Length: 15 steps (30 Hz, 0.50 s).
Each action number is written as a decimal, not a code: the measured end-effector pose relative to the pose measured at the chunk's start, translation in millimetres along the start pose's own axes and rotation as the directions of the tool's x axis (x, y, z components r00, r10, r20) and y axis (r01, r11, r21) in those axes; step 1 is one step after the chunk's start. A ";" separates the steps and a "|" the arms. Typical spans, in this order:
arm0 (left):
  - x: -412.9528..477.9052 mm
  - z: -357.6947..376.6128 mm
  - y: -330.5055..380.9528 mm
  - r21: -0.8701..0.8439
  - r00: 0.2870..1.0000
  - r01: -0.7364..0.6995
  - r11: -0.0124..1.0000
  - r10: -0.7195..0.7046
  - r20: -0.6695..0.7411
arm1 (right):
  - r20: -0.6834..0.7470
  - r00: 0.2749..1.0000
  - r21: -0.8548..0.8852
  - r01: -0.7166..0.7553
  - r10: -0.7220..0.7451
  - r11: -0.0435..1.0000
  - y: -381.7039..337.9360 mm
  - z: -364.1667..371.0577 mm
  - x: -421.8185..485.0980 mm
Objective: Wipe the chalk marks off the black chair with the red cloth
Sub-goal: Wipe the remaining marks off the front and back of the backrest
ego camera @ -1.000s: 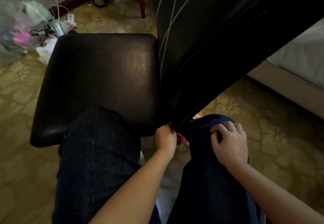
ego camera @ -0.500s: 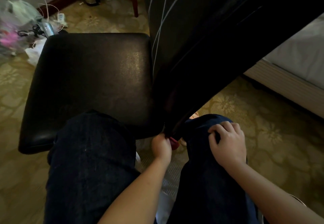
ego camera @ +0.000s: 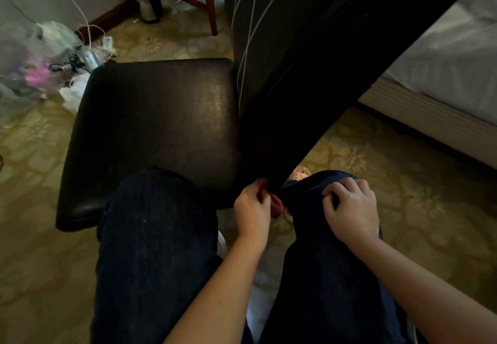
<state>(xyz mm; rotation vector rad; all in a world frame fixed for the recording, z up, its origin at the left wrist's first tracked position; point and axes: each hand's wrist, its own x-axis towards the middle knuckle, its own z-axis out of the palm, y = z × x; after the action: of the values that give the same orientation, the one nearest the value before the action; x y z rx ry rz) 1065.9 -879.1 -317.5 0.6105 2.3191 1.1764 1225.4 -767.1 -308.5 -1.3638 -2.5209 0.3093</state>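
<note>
Several chalk marks [ego camera: 249,15] cross the upright back of the black chair [ego camera: 150,134]. The red cloth [ego camera: 276,205] sits well below them, at the back's bottom corner. Your left hand [ego camera: 252,210] holds it bunched, fingers curled around it, probably to apply wiping pressure. Your right hand [ego camera: 352,210] braces on your right knee [ego camera: 309,198], fingers bent over the fabric.

Pretty dim overall, only the bed [ego camera: 443,56] at right catches real light. Faint sheen on the black chair [ego camera: 161,117] seat, and the bags [ego camera: 32,58] at left look blurry.
</note>
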 end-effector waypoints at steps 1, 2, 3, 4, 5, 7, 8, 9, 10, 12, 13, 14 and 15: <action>3.3 3.9 -7.1 -0.013 1.000 0.015 1.000 -0.015 0.011 | 0.003 1.000 -0.005 0.000 0.000 1.000 -0.2 -0.5 0.3; 6.7 10.8 -16.7 -0.024 1.000 0.012 1.000 -0.011 0.017 | 0.005 1.000 -0.011 0.002 -0.002 1.000 -0.4 -1.6 0.3; 8.0 16.3 -22.5 -0.030 1.000 0.008 1.000 -0.007 0.012 | 0.010 1.000 -0.016 0.002 -0.001 1.000 -0.3 -2.4 0.5; 6.6 16.4 -21.0 -0.027 1.000 0.016 1.000 -0.015 0.006 | 0.013 1.000 -0.021 -0.002 0.002 1.000 0.0 -3.0 0.6; 1.1 9.7 -9.6 -0.027 1.000 0.013 1.000 -0.013 0.001 | 0.016 1.000 -0.023 -0.006 0.006 1.000 0.3 -3.0 0.0; -10.3 -5.5 15.0 -0.029 1.000 -0.018 0.999 0.017 -0.027 | 0.011 1.000 -0.022 -0.007 0.008 1.000 -0.7 -2.7 -3.0; -15.2 -13.9 29.0 -0.024 0.996 -0.062 0.998 0.060 -0.061 | 0.003 1.000 -0.019 -0.004 0.004 1.000 -1.4 -3.1 -3.8; -18.3 -21.1 41.6 -0.025 0.988 -0.122 0.992 0.119 -0.101 | -0.003 1.000 -0.016 -0.003 0.003 1.000 -1.5 -3.5 -3.8; -21.1 -28.6 54.7 -0.038 0.971 -0.197 0.980 0.190 -0.144 | -0.003 1.000 -0.018 -0.003 0.003 1.000 -1.5 -3.3 -3.2; -27.2 -43.3 78.6 -0.060 0.905 -0.371 0.927 0.346 -0.249 | 0.018 1.000 -0.039 -0.007 0.007 0.999 -1.8 -2.4 -2.3; -29.4 -47.9 87.7 -0.065 0.864 -0.446 0.893 0.409 -0.294 | 0.024 1.000 -0.048 -0.010 0.011 0.999 -2.0 -2.0 -2.2; -29.8 -49.8 94.2 -0.060 0.831 -0.497 0.866 0.455 -0.320 | 0.023 1.000 -0.048 -0.017 0.018 0.999 -1.8 -1.6 -2.2; -29.1 -49.9 98.3 -0.046 0.808 -0.529 0.847 0.487 -0.332 | 0.020 1.000 -0.044 -0.023 0.024 0.999 -1.7 -1.6 -2.3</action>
<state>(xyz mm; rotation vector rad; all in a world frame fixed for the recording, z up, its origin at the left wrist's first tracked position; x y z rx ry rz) 1077.2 -874.3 -204.1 1.1201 2.3653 1.7738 1225.8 -769.9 -306.8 -1.4148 -2.5436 0.2759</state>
